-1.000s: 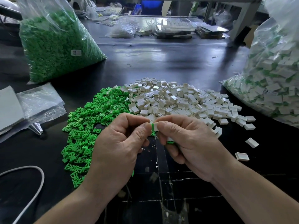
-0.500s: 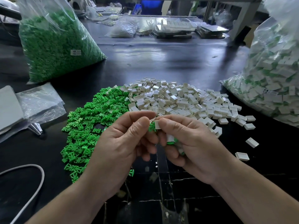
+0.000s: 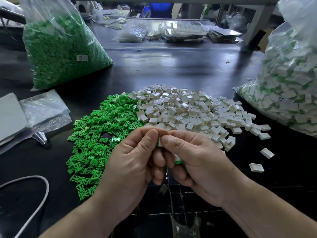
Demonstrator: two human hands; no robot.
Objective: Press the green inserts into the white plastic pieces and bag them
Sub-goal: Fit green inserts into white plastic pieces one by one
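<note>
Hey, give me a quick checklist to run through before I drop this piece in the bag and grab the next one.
1. White piece pinched between left hand and right hand: ok.
2. Green insert fully seated: cannot tell, thumbs cover it.
3. Bag of finished pieces on the right: ok; its opening: cannot tell.
4. Pile of green inserts stocked: ok.
5. Pile of white pieces stocked: ok.

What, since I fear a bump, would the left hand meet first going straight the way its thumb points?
The white piece pinched at its thumb tip, then the thumb of the right hand; the left hand seems to be touching the piece.
</note>
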